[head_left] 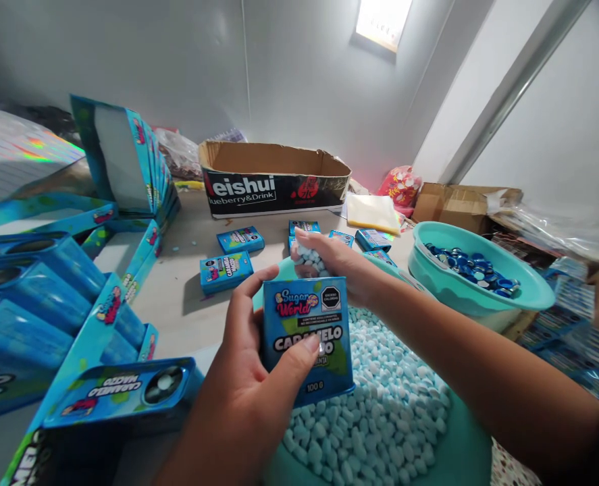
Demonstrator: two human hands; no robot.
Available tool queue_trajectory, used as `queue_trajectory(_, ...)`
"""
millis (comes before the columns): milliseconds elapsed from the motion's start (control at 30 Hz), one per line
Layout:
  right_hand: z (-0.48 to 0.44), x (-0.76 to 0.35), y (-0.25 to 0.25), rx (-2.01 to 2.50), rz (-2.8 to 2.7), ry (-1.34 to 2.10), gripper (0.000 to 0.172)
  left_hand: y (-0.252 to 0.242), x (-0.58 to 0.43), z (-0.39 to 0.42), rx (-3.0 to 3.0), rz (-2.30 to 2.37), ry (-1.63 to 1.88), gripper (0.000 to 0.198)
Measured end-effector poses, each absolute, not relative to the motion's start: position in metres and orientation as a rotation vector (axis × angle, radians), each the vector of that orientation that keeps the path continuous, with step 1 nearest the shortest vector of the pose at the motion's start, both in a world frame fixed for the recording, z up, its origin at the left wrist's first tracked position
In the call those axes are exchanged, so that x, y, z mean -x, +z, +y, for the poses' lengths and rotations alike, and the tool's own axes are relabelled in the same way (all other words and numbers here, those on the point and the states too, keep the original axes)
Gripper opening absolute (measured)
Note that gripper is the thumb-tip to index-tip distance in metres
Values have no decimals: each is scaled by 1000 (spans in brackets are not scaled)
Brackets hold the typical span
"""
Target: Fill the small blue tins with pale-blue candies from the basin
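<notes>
My left hand (258,378) grips a blue candy tin (306,314) upright, thumb across its printed front. Just behind the tin's top edge, my right hand (332,260) is cupped around a handful of pale blue candies (309,260). The tin's top opening faces away and cannot be seen. Below both hands is a turquoise basin (474,432) filled with loose pale blue and white candies (375,398). Several matching tins lie on the table beyond, among them one tin (225,271) left of my hands.
At left, display trays (84,314) hold upright tins, and one tin (127,391) with a round hole lies in front. A cardboard box (279,179) stands at the back. On the right, another basin (481,253) contains round blue lids (474,270).
</notes>
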State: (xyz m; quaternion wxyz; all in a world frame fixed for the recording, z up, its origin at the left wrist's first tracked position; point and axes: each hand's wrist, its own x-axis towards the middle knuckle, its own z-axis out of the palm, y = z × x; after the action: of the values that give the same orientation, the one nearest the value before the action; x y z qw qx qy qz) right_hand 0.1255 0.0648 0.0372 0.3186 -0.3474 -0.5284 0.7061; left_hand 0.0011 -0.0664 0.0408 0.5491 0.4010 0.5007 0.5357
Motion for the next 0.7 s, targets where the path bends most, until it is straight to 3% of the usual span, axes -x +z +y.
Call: queue_trajectory(700,66,-127,36,863,-1412,1843,37,40,-4,-66,-970,1245,1286,59)
